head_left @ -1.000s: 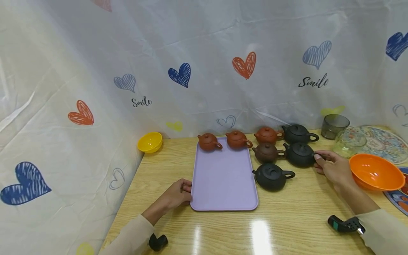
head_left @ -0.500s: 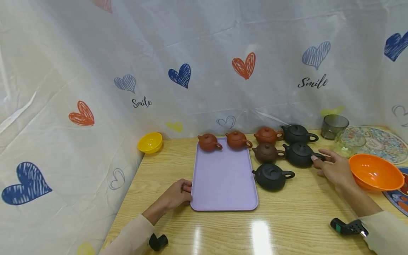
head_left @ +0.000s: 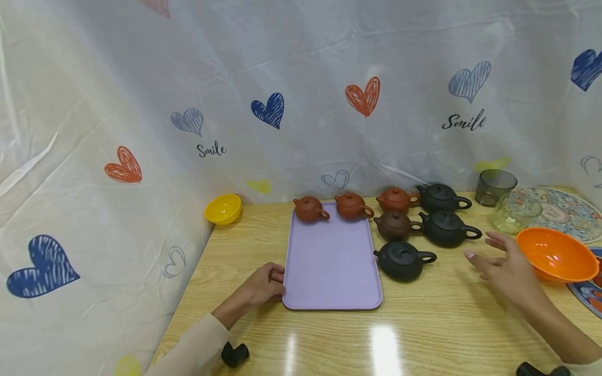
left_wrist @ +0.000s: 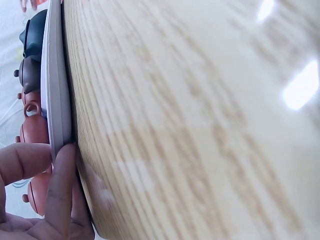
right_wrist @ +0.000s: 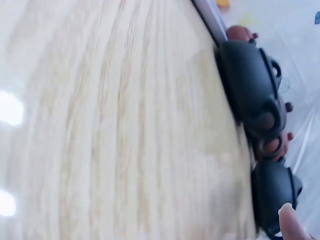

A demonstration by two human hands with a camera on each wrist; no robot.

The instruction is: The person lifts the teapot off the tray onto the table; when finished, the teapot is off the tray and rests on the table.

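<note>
Right of the tray (head_left: 331, 261), the right hand (head_left: 510, 269) is drawing back, thumb and fingers parted, leaving the middle black teapot (head_left: 444, 228) standing ungripped; the left hand (head_left: 260, 284) is touching the tray's left edge, fingers relaxed.

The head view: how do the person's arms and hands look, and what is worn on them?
The left hand and right hand wear no gloves. The left sleeve is plain beige and leaves the wrist bare; the right sleeve, also beige, is mostly out of the picture. A small black device shows beside the left one.
</note>
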